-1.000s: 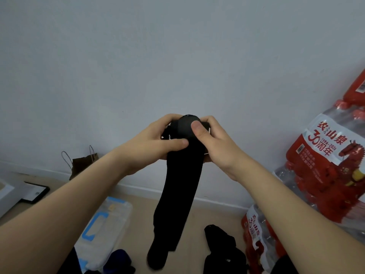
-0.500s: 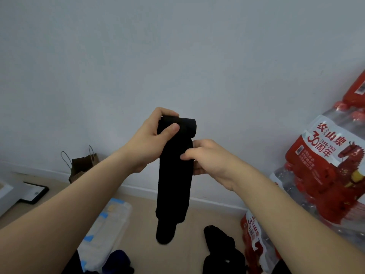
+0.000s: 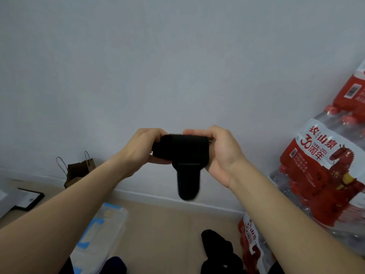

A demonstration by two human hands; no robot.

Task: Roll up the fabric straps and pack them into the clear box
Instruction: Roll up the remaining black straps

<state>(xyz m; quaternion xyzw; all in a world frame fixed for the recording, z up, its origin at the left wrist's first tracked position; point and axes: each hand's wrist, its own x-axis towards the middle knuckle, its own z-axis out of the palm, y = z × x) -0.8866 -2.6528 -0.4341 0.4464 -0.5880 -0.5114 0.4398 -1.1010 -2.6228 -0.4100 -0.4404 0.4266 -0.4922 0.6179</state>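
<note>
Fabric strap, black and mostly rolled, is held in mid-air, well above the clear box on the floor. The left hand and right hand each grip one end of the roll. Should either grip slacken, the hanging tail could drag the coil loose.

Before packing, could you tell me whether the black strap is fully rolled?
Partly rolled: left hand and right hand grip the roll; a short tail hangs loose.
</note>
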